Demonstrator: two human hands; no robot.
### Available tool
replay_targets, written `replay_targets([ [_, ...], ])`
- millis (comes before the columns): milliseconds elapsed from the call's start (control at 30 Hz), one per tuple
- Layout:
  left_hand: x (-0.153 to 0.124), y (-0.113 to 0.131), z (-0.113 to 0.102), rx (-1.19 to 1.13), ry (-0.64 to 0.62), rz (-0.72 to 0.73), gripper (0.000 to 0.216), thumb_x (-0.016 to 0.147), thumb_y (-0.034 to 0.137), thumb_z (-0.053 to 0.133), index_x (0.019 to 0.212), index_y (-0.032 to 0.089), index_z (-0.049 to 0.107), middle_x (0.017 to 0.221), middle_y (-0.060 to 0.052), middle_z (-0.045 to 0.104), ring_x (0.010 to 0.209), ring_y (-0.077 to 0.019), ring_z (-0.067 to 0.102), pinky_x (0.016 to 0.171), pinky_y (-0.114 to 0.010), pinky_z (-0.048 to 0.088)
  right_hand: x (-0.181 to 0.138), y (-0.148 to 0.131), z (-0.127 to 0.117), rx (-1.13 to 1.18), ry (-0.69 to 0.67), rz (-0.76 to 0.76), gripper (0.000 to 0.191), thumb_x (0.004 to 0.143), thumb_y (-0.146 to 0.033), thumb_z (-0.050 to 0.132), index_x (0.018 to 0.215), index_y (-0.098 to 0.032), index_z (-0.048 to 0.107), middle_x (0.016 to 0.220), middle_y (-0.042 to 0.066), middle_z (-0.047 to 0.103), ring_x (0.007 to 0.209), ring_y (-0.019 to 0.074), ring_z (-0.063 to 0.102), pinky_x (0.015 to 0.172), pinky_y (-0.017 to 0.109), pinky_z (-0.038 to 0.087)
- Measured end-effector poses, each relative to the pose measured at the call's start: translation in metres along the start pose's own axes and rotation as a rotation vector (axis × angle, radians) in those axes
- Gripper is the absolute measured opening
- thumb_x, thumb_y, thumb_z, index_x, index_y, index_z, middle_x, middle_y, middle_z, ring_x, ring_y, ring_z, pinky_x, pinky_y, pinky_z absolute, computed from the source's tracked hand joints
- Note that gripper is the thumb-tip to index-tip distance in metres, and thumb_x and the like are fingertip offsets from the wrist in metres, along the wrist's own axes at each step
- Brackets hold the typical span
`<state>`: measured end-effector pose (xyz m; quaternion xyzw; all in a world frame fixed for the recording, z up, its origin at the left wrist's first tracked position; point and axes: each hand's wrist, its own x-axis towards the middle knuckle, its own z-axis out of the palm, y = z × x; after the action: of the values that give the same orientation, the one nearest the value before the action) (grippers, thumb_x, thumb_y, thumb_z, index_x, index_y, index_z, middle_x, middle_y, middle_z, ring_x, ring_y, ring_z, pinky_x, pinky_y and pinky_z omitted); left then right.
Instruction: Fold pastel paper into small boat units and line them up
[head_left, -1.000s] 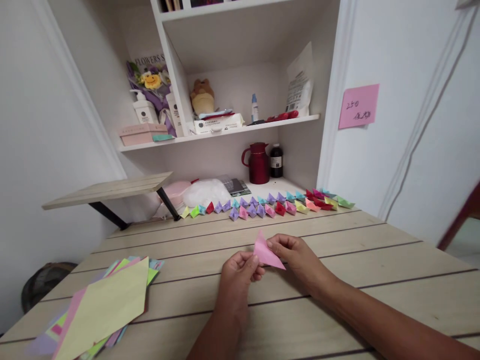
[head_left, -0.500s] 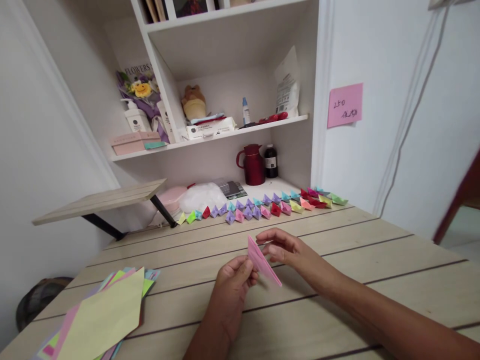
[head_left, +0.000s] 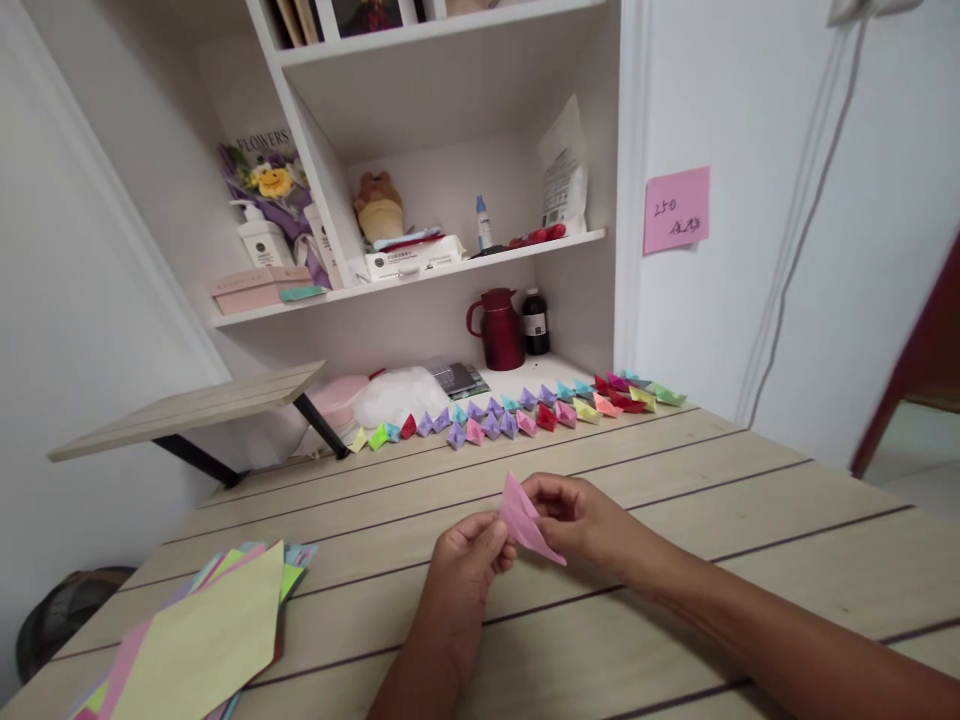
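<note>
A folded piece of pink paper is held above the middle of the table between both hands. My left hand pinches its left edge between thumb and fingers. On the other side, my right hand is closed on the paper's right part, thumb in front and fingers partly hidden behind it. The paper has a pointed top and a second point at lower right. Beyond the hands, small folded paper boats in several colours stand in rows along the table's back.
A fanned stack of coloured paper sheets lies at the left front of the wooden table. A small raised shelf stands at the back left. Behind are a red jug, a dark bottle and a white plastic bag.
My right hand has moved in and taken hold of the pink paper's right side. The paper has turned to show more of its face. The view has shifted slightly.
</note>
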<state>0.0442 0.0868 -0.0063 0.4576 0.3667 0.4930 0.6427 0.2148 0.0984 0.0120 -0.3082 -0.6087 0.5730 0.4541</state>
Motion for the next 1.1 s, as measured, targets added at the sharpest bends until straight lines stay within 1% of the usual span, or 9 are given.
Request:
replay_targets([
  [167,0.006,-0.004,-0.002,0.316,0.030,0.036,0.019,0.072,0.031,0.067,0.077,0.012,0.070,0.061,-0.001,0.059,0.058,-0.0112,0.049,0.060,-0.023,0.039,0.001,0.007,-0.006,-0.323,0.038,-0.071,0.023,0.063,-0.005,0.054,0.080,-0.017,0.063,0.069,-0.003,0.061,0.062,0.0115,0.052,0.058,0.022,0.040],
  [333,0.009,-0.013,-0.007,0.689,-0.006,0.139,0.014,0.074,0.019,0.055,0.070,0.016,0.069,0.065,0.000,0.059,0.061,-0.0132,0.053,0.061,-0.024,0.040,0.000,0.016,-0.007,-0.554,0.058,-0.107,0.022,0.060,-0.003,0.048,0.073,-0.018,0.058,0.065,-0.004,0.058,0.061,0.0108,0.050,0.057,0.020,0.039],
  [433,0.011,-0.018,-0.012,0.753,-0.002,0.196,0.025,0.074,0.016,0.054,0.095,0.020,0.068,0.070,0.001,0.060,0.062,-0.0130,0.054,0.061,-0.024,0.041,0.001,0.024,-0.004,-0.699,0.070,-0.125,0.016,0.063,-0.005,0.048,0.070,-0.019,0.052,0.064,-0.005,0.055,0.058,0.0103,0.049,0.053,0.019,0.036],
  [533,0.011,-0.018,-0.019,0.759,0.114,0.241,0.042,0.075,0.015,0.055,0.116,0.024,0.058,0.070,0.003,0.058,0.061,-0.0127,0.054,0.062,-0.023,0.040,0.002,0.028,-0.001,-0.815,0.090,-0.145,0.016,0.062,-0.006,0.051,0.066,-0.020,0.046,0.063,-0.005,0.053,0.058,0.0109,0.047,0.053,0.021,0.032],
  [600,0.010,-0.014,-0.023,0.733,0.203,0.265,0.034,0.076,0.016,0.055,0.109,0.024,0.058,0.071,0.004,0.057,0.061,-0.0125,0.054,0.062,-0.023,0.040,0.003,0.029,-0.001,-0.867,0.095,-0.156,0.017,0.060,-0.006,0.053,0.064,-0.020,0.045,0.063,-0.005,0.053,0.060,0.0123,0.046,0.055,0.022,0.030],
  [700,0.004,-0.007,-0.023,0.704,0.239,0.272,0.009,0.076,0.017,0.055,0.083,0.021,0.059,0.069,0.003,0.056,0.061,-0.0128,0.052,0.061,-0.023,0.039,0.003,0.029,-0.001,-0.945,0.086,-0.172,0.019,0.061,-0.006,0.056,0.064,-0.021,0.045,0.066,-0.003,0.055,0.066,0.0150,0.047,0.060,0.024,0.031],
  [800,-0.003,-0.002,-0.015,0.714,0.187,0.297,0.001,0.075,0.020,0.060,0.075,0.019,0.059,0.077,0.000,0.056,0.066,-0.0133,0.052,0.063,-0.024,0.041,-0.001,0.028,0.003,-1.020,0.065,-0.191,0.018,0.065,-0.009,0.060,0.069,-0.021,0.048,0.074,0.000,0.058,0.076,0.0185,0.050,0.069,0.028,0.031],
  [967,-0.010,-0.003,-0.004,0.881,-0.061,0.323,0.019,0.065,0.017,0.070,0.080,0.021,0.060,0.093,0.000,0.054,0.079,-0.0146,0.055,0.074,-0.025,0.043,-0.005,0.026,0.012,-1.252,0.003,-0.247,0.012,0.074,-0.021,0.064,0.080,-0.020,0.053,0.084,0.004,0.061,0.082,0.0215,0.052,0.076,0.033,0.032],
  [1100,-0.011,-0.005,-0.006,1.085,-0.112,0.333,0.019,0.068,0.012,0.065,0.083,0.022,0.060,0.091,0.001,0.056,0.081,-0.0149,0.054,0.076,-0.027,0.041,-0.003,0.028,0.008,-1.191,-0.028,-0.221,0.011,0.072,-0.016,0.063,0.080,-0.020,0.056,0.086,0.004,0.062,0.088,0.0224,0.053,0.077,0.033,0.034],
])
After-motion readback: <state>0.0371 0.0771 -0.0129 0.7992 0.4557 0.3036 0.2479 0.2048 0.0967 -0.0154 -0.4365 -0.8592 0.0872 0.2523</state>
